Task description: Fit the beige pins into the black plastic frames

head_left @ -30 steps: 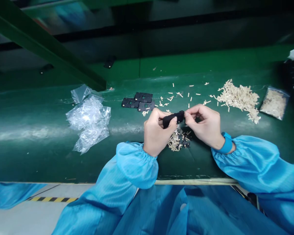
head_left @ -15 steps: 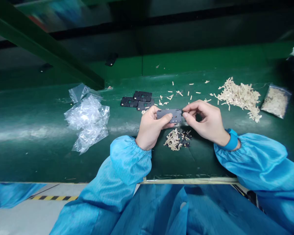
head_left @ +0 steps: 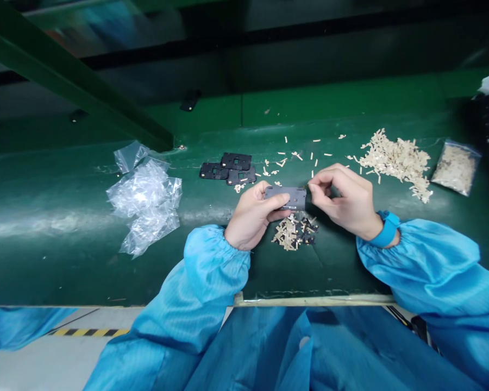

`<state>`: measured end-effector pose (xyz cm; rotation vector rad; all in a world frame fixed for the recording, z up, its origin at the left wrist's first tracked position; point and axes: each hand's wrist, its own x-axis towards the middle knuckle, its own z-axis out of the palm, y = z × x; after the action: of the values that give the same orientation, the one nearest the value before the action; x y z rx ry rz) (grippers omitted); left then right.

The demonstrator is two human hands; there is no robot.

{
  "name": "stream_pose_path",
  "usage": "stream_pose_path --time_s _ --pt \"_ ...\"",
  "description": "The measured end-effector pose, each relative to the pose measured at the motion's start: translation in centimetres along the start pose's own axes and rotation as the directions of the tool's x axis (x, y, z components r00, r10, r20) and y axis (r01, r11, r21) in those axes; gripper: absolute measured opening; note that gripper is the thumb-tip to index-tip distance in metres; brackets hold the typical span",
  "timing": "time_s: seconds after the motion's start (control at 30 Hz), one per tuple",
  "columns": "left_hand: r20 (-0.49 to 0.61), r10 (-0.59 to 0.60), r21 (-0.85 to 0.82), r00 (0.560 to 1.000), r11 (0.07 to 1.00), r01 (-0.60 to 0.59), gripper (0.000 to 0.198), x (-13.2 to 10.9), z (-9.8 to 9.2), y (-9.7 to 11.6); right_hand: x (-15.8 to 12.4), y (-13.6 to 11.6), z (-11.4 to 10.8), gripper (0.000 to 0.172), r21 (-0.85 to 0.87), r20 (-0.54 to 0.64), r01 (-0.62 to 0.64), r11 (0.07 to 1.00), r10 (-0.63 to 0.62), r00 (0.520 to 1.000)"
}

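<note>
Seen from the head camera, looking down on a green workbench (head_left: 57,260). The left hand (head_left: 250,217) closes on a flat grey rectangular plate (head_left: 295,198) with small holes, thumb across its face. Unlike the earlier frame, the right hand (head_left: 344,201) no longer pinches the plate's right edge: its curled fingertips (head_left: 314,187) sit just beside that edge, and whether they touch it cannot be told.

Directly below the grip lies a small heap of pale strips (head_left: 287,236) mixed with black bits. Beyond the grip to the left are three black perforated plates (head_left: 228,171), and further left, crumpled clear plastic bags (head_left: 144,203). To the right lie a large heap of pale strips (head_left: 395,165) and a clear bag of similar strips (head_left: 456,171). Both arms wear shiny blue sleeves (head_left: 212,277); a blue wristband (head_left: 387,229) circles the right wrist.
</note>
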<state>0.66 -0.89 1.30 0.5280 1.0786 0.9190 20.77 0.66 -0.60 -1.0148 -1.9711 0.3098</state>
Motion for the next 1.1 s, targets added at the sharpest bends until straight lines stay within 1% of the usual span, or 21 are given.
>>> stream_pose_path --time_s 0.17,0.27,0.37,0.67,0.83,1.1 --pt "0.030 -0.048 -0.048 0.998 0.998 0.050 0.034 -0.1 0.0 0.3 0.0 0.2 -0.3 0.012 -0.057 0.003 0.100 0.993 -0.100 0.995" --pt "0.033 -0.034 -0.064 0.999 0.997 0.036 0.032 -0.1 -0.1 0.4 -0.1 0.3 -0.4 0.014 -0.089 0.010 0.147 0.985 -0.147 0.989" --pt "0.027 -0.004 -0.063 1.000 0.998 0.005 0.032 -0.2 -0.1 0.3 -0.3 0.3 -0.3 0.013 -0.109 0.017 0.166 0.980 -0.165 0.986" --pt "0.000 0.104 -0.006 0.995 0.995 -0.104 0.036 -0.4 0.1 -0.2 -0.5 -0.5 -0.1 0.006 -0.109 -0.011 0.094 0.990 -0.096 0.995" --pt "-0.032 0.195 0.037 0.980 0.980 -0.194 0.039 -0.6 0.4 -0.4 -0.5 -1.0 -0.1 0.008 -0.094 -0.045 0.050 0.994 -0.054 0.998" --pt "-0.049 0.257 0.104 0.965 0.962 -0.251 0.042 -0.7 0.5 -0.5 -0.4 -1.5 -0.2 0.010 -0.114 -0.077 0.035 0.993 -0.044 0.996"
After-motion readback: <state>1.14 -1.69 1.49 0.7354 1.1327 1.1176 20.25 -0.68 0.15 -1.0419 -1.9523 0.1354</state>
